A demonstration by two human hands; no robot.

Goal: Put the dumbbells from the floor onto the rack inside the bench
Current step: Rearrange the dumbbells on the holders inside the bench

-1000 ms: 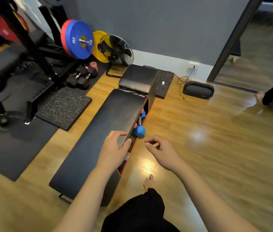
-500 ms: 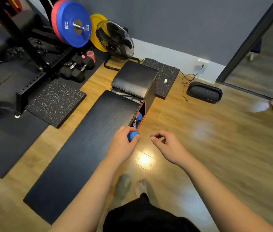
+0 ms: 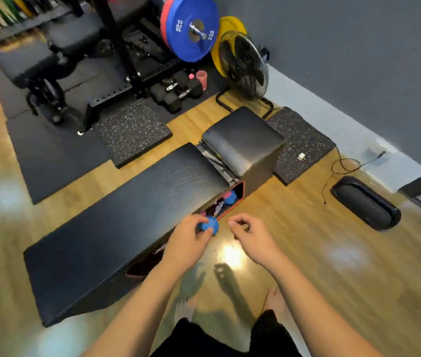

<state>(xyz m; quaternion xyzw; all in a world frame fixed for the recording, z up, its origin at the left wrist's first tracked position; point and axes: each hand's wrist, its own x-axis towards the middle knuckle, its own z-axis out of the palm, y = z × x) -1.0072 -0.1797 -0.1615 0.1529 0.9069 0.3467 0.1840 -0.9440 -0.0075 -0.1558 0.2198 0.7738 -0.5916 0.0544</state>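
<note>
counted two hands: left hand (image 3: 187, 243), right hand (image 3: 252, 237). one blue dumbbell (image 3: 209, 226) in hand, at least one more dumbbell (image 3: 228, 196) inside the one bench (image 3: 116, 222). two black hex dumbbells (image 3: 175, 92) by the rack. one fan (image 3: 242, 64). two speckled mats (image 3: 132, 130). one blue weight plate (image 3: 191, 27). two bare feet (image 3: 273, 300).

- The worktop's (image 3: 126, 228) side opening (image 3: 226, 202) is narrow; dumbbells (image 3: 227, 198) already fill its far end.
- The left hand (image 3: 187, 243), holding a blue dumbbell (image 3: 209, 226), blocks the opening's near part.
- Bare wooden floor (image 3: 320, 253) right of the worktop lies open; the right hand (image 3: 252, 238) hovers there.
- A black speaker (image 3: 365, 202) lies farther right.
</note>
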